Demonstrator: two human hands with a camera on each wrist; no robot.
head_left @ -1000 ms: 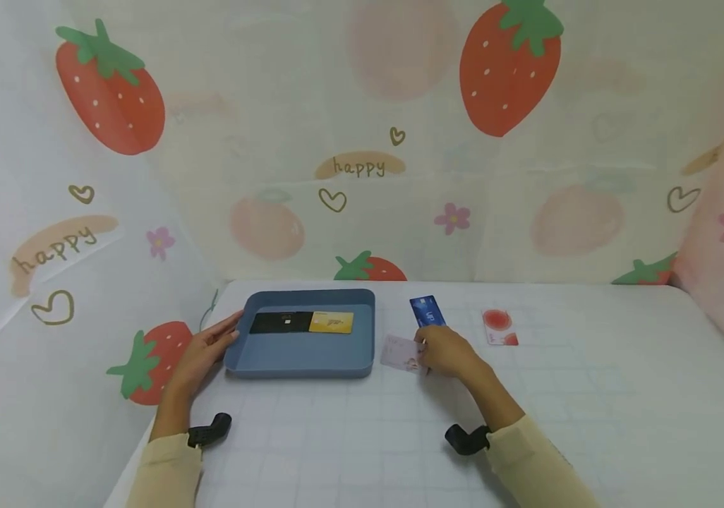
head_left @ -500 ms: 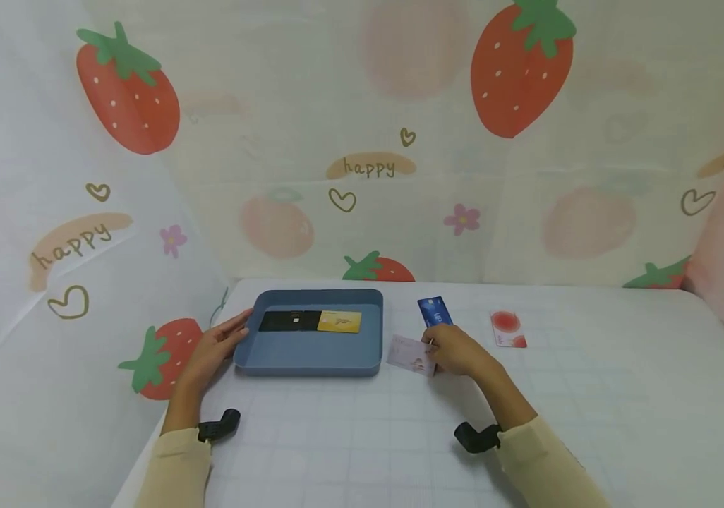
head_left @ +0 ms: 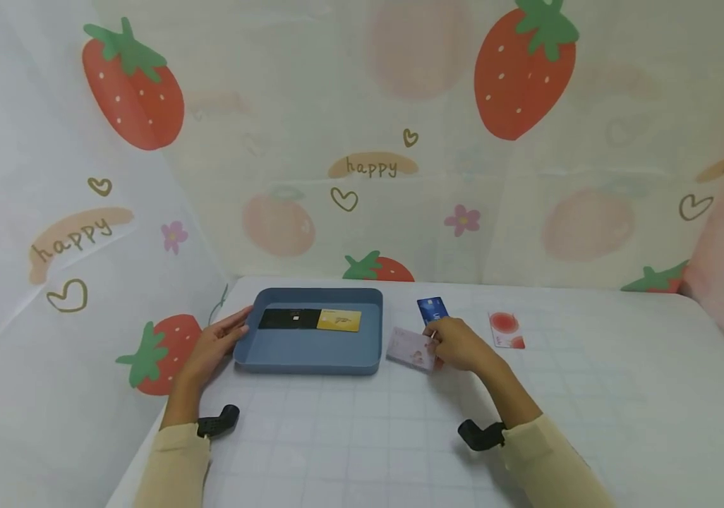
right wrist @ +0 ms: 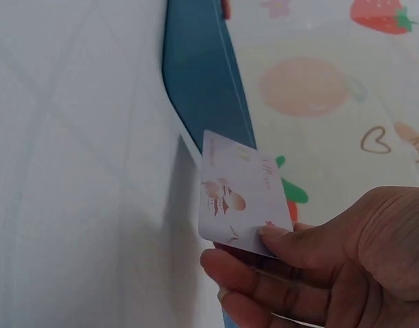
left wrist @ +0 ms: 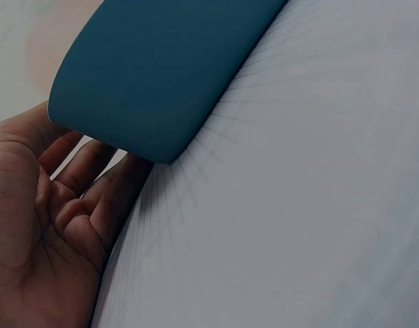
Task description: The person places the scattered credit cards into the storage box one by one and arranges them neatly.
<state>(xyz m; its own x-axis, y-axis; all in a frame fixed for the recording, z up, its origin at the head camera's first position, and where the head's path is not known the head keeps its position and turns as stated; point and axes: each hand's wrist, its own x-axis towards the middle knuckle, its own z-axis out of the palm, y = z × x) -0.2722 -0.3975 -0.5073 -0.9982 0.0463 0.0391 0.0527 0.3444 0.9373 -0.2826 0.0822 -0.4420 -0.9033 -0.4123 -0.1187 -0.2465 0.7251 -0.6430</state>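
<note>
In the head view my right hand point(head_left: 459, 343) pinches a pale pink VIP card point(head_left: 410, 348) by its right end, thumb on top and fingers underneath. The card point(right wrist: 236, 191) is tilted in the right wrist view and overlaps the tray's outer wall. My left hand point(head_left: 214, 349) touches the left side of a blue-grey tray point(head_left: 308, 365), its fingers fairly straight. The left wrist view shows the fingers point(left wrist: 93, 164) against the tray's end wall. Inside the tray lie black cards point(head_left: 279, 319) and a gold card point(head_left: 339, 320), in a row along the back.
A blue card point(head_left: 432, 309) lies just behind my right hand, partly covered by it. To the right is a white card with red circles point(head_left: 506, 330). The white table point(head_left: 336, 437) backs onto a strawberry-printed cloth point(head_left: 260, 141).
My right hand has raised the pale pink card slightly and tilted it. My left hand stays at the tray's side. The head view has shifted a little.
</note>
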